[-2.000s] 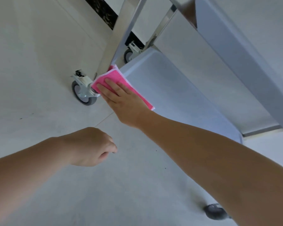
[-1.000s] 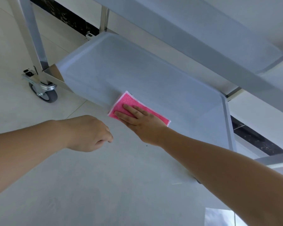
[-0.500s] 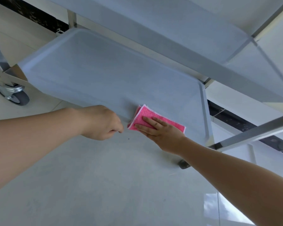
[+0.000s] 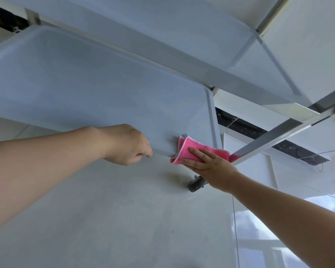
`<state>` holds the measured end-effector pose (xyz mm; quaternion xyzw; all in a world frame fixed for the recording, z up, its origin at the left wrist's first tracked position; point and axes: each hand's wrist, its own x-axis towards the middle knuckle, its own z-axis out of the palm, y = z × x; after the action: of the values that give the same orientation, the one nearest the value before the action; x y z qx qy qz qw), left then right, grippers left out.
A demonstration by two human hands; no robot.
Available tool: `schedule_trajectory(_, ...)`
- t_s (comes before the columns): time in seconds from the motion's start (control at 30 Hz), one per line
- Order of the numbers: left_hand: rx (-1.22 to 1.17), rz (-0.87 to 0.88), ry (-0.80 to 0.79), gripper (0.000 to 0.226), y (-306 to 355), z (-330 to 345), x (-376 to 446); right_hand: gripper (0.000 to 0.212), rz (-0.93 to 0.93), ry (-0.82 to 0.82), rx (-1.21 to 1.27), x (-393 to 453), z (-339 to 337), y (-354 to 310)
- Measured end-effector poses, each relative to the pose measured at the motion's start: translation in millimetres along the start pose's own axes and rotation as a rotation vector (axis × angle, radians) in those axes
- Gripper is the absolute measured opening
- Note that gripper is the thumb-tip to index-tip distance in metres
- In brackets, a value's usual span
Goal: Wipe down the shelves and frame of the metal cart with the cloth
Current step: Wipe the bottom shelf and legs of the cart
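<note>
At lower shelf (image 4: 97,89) front edge: right hand (image 4: 207,167) flat, fingers extended, pressing pink cloth (image 4: 188,149) near corner post (image 4: 275,138). Left hand (image 4: 126,145) loosely curled, grasping nothing, just beside the rim.

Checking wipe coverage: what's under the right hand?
The folded pink cloth lies under the right hand, pressed on the lower shelf front edge; the edge beneath it is hidden.
</note>
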<state>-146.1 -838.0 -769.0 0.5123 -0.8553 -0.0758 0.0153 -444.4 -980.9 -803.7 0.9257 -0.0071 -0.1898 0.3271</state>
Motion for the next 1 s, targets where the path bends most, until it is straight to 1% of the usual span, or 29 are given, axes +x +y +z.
schedule_trajectory(0.23,0.005,0.013,-0.008,0.031,6,-3,7,0.08,0.041,-0.075,0.174,-20,7,5)
schedule_trajectory(0.37,-0.004,-0.016,-0.032,0.031,8,-5,2,0.075,0.002,-0.127,0.242,-21,6,9)
schedule_trajectory(0.47,0.0,-0.001,-0.033,0.031,10,-6,2,0.069,0.01,-0.148,0.3,-21,-5,6)
schedule_trajectory(0.6,0.01,0.019,-0.037,0.035,10,-6,8,0.061,0.047,-0.232,0.321,-34,-34,8)
schedule_trajectory(0.7,0.035,0.039,-0.027,0.036,11,-8,15,0.061,0.103,-0.166,0.258,-64,-69,29)
schedule_trajectory(0.8,0.007,0.069,0.086,0.035,20,-12,30,0.054,0.168,-0.002,0.206,-100,-107,56)
schedule_trajectory(0.87,-0.15,0.011,0.196,0.036,34,-20,49,0.052,0.183,0.069,0.19,-119,-125,70)
schedule_trajectory(0.9,-0.27,-0.021,0.254,0.043,45,-25,61,0.051,0.182,0.078,0.22,-126,-130,73)
schedule_trajectory(0.93,-0.378,-0.037,0.311,0.054,56,-31,74,0.05,0.202,0.089,0.283,-131,-132,73)
schedule_trajectory(1.0,-0.563,-0.044,0.374,0.074,83,-48,100,0.048,0.309,0.151,0.433,-135,-131,68)
